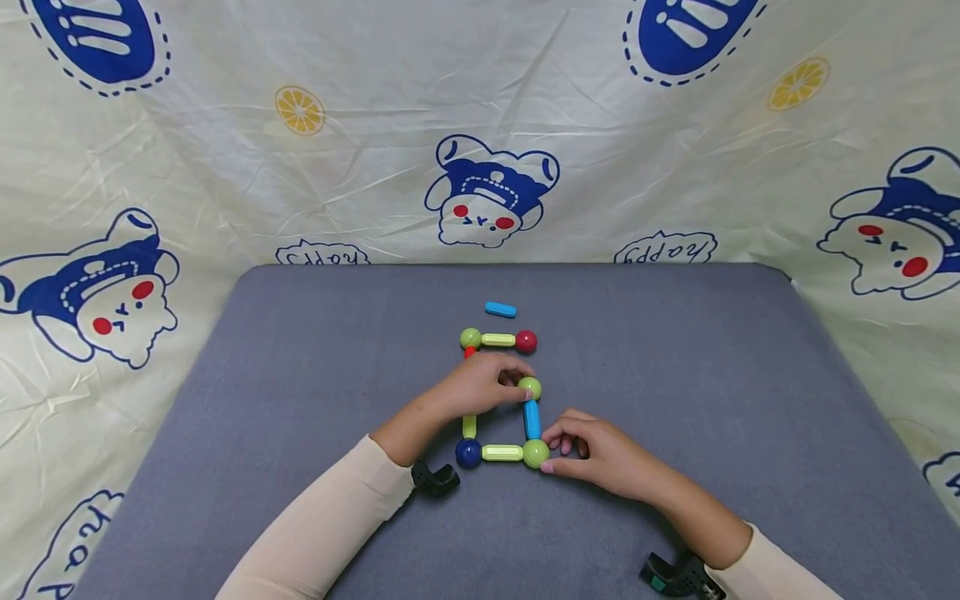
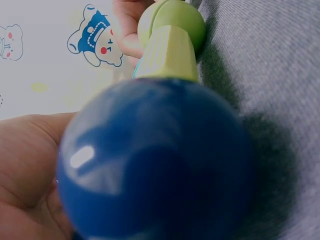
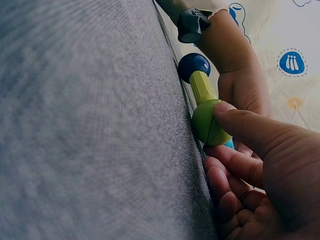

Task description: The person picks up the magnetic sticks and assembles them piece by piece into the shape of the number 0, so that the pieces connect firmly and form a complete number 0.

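Ball-and-rod toy pieces are joined in an outline on the table. My left hand point(image 1: 483, 385) pinches a green ball point(image 1: 531, 387) at the upper end of a blue rod point(image 1: 532, 420). At that rod's lower end, my right hand point(image 1: 603, 454) holds another green ball point(image 1: 536, 453) between thumb and fingers, clearer in the right wrist view. A yellow-green rod point(image 1: 502, 452) links this ball to a dark blue ball point(image 1: 468, 453), which looms large in the left wrist view. My left hand partly covers the left side, where a yellow-green rod point(image 1: 469, 427) and a red rod point(image 1: 470, 352) show.
Beyond my left hand, a green ball point(image 1: 470, 337), a yellow-green rod point(image 1: 498, 340) and a red ball point(image 1: 527, 342) form a row. A loose blue rod point(image 1: 500, 310) lies behind them on the grey table point(image 1: 337, 333). A printed white sheet point(image 1: 375, 167) hangs behind.
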Available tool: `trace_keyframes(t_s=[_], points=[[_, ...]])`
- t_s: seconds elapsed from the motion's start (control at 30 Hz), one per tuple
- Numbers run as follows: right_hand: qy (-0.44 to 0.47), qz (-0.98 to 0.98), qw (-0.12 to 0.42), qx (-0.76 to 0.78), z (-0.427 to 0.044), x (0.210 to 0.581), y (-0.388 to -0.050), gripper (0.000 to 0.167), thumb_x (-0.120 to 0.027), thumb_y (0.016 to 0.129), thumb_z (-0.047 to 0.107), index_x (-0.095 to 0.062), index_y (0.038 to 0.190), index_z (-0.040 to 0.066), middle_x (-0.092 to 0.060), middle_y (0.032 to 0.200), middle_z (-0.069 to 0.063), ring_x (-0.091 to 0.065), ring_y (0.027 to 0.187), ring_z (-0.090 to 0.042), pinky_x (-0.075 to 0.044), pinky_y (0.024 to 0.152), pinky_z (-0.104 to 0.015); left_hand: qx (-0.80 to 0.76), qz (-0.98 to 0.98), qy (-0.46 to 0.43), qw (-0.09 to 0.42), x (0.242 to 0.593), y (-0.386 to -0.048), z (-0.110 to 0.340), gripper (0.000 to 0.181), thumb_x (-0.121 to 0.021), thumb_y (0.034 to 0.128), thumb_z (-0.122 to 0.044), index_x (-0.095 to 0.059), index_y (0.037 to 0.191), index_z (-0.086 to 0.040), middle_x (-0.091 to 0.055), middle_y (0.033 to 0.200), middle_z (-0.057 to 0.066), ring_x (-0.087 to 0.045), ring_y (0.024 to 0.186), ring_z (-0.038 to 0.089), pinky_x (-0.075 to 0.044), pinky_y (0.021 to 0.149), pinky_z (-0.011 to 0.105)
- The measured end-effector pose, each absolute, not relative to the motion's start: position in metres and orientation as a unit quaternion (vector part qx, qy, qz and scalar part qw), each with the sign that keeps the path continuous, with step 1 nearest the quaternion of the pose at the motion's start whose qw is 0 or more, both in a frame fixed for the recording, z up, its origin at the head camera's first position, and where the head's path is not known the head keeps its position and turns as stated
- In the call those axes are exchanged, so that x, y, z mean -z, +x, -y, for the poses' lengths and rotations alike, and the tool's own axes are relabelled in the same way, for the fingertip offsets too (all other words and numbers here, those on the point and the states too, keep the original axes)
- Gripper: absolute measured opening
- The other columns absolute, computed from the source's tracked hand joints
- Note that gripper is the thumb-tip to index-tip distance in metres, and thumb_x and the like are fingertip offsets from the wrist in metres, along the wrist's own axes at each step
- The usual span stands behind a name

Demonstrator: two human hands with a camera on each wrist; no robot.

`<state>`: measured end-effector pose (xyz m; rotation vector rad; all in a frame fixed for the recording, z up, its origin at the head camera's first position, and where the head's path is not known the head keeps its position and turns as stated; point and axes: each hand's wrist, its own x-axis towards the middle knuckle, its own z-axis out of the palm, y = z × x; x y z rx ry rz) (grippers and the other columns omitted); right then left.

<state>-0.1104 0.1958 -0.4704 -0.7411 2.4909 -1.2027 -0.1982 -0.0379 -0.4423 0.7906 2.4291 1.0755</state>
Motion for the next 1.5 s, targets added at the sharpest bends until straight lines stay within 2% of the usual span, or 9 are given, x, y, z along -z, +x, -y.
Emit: trace_keyframes(t_s=[0.63, 0.83, 1.2, 1.5], points=[[-0.259, -0.859, 0.136, 0.420, -0.196, 0.471, -0.112, 0.022, -0.077, 0.089, 0.039, -0.070, 0.105, 0.027, -0.060, 0.092, 0.004, -0.054, 0.081, -0.007, -0.047, 0.070, -0.021, -0.349, -0.876, 0.290, 0.162, 0.446, -0.199, 0.036, 0.028, -0.072, 0.0950, -0.026, -0.072, 0.122, -0.015, -0.072, 0.102, 0.000, -0.062, 0.086, 0.008, -0.049, 0.076, 0.021], [-0.260, -0.860, 0.135, 0.417, -0.196, 0.470, -0.112, 0.021, -0.077, 0.089, 0.040, -0.070, 0.105, 0.027, -0.060, 0.092, 0.005, -0.055, 0.080, -0.008, -0.047, 0.069, -0.021, -0.348, -0.877, 0.289, 0.161, 0.446, -0.199, 0.037, 0.035, -0.073, 0.0947, -0.025, -0.070, 0.127, -0.014, -0.073, 0.106, 0.001, -0.065, 0.093, 0.010, -0.051, 0.081, 0.023], [-0.260, -0.861, 0.131, 0.416, -0.197, 0.471, -0.111, 0.022, -0.077, 0.089, 0.039, -0.071, 0.105, 0.026, -0.060, 0.092, 0.005, -0.054, 0.081, -0.007, -0.047, 0.069, -0.021, -0.383, -0.861, 0.292, 0.166, 0.446, -0.202, 0.039, 0.037, -0.075, 0.0927, -0.026, -0.070, 0.127, -0.012, -0.072, 0.110, 0.002, -0.065, 0.097, 0.012, -0.052, 0.083, 0.023], [-0.257, -0.861, 0.135, 0.418, -0.197, 0.471, -0.111, 0.022, -0.076, 0.089, 0.040, -0.071, 0.105, 0.026, -0.059, 0.092, 0.006, -0.054, 0.081, -0.007, -0.047, 0.070, -0.020, -0.423, -0.851, 0.270, 0.155, 0.437, -0.205, 0.046, 0.039, -0.075, 0.0929, -0.026, -0.069, 0.128, -0.011, -0.067, 0.124, 0.005, -0.065, 0.108, 0.017, -0.055, 0.090, 0.030]])
